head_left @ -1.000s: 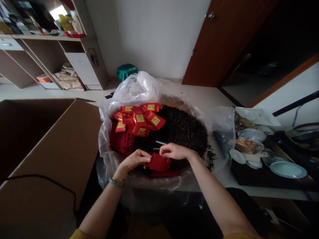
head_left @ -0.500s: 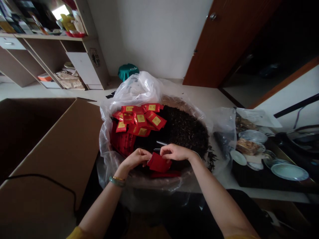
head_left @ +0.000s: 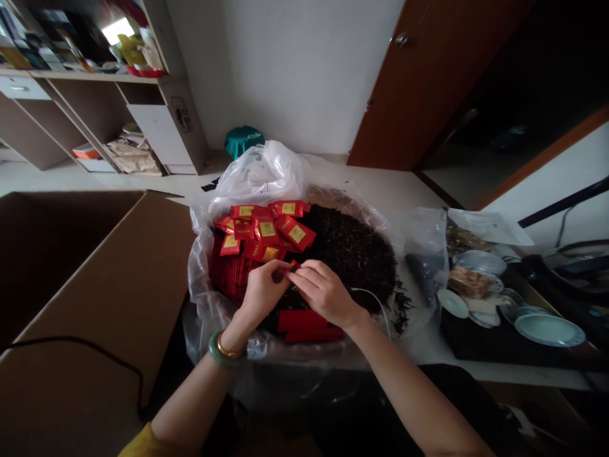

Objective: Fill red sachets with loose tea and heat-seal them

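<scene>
While left hand (head_left: 266, 285) and right hand (head_left: 328, 293) pinch a red packet (head_left: 295, 264), piled packets (head_left: 257, 231) bear illegible gold labels (head_left: 297, 234).

A plastic-lined container (head_left: 200, 273) sits at the centre. Inside, leaves (head_left: 364, 254) spread to the right; a pile of packets (head_left: 266, 231) lies far left, beyond a row of sachets (head_left: 231, 276); wrappers (head_left: 304, 322) lie at the near edge. The left hand (head_left: 264, 289) and right hand (head_left: 326, 293) meet between pile and wrappers, one small packet (head_left: 295, 264) between their fingertips, its exact tilt hard to judge. A carton (head_left: 104, 273) stands left, shelving (head_left: 185, 130) far left, a door (head_left: 438, 82) far right, dishes (head_left: 549, 329) right.
</scene>
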### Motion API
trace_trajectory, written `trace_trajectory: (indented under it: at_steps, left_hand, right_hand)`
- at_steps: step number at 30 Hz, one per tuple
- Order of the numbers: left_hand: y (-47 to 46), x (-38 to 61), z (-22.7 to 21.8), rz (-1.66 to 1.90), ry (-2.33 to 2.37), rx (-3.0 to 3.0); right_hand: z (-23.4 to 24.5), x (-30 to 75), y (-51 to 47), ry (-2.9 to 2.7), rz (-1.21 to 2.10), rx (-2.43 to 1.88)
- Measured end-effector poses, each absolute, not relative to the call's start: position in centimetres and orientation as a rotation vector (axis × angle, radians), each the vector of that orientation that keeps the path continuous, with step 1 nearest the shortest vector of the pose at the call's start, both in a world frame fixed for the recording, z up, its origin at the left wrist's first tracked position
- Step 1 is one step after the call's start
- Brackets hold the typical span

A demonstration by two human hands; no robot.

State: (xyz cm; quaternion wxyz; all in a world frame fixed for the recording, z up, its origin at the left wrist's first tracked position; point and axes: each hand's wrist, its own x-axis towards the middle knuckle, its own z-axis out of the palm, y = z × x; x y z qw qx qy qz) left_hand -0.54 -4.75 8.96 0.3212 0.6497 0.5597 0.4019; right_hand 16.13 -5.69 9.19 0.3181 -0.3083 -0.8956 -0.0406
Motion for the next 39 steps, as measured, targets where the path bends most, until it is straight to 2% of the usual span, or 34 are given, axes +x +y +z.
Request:
trace_trajectory:
  at_steps: [3,6,9,14,18,26,33,36,39]
  left_hand:
    - [-5.1,-0.2,8.6,1.217,1.491,1.67]
    - [-5.7,0.4,8.2,1.37,1.516,1.883]
    - [-6.2,1.1,7.4,1.484,1.442,2.29]
    - [-6.3,1.6,5.9,1.572,1.296,2.636]
    - [-6.1,1.4,5.2,1.508,1.331,2.727]
    - [-6.1,1.3,4.2,1.461,1.272,2.809]
    - [-6.3,0.8,5.2,1.457,1.239,2.796]
    - [-5.7,-0.5,5.9,1.271,1.536,2.816]
    - [-4.9,-1.8,6.0,1.136,1.495,2.863]
  right_hand:
    - [8.6,15.7,-5.9,-2.313,-0.14,-0.918]
    - [8.2,15.0,-6.2,-2.291,0.027,-0.982]
    - [7.9,14.8,-6.2,-2.142,0.485,-1.076]
    - [8.1,15.4,-5.2,-1.457,1.463,-1.048]
    - [8.5,15.3,-5.0,-1.077,1.779,-0.823]
    - [8.2,15.0,-5.2,-1.365,1.665,-0.979]
    - [6.1,15.0,-4.1,-1.172,1.441,-1.141]
    - [6.0,15.0,-3.9,-1.131,1.367,-1.106]
    - [6.4,15.0,-4.1,-1.118,1.383,-1.042]
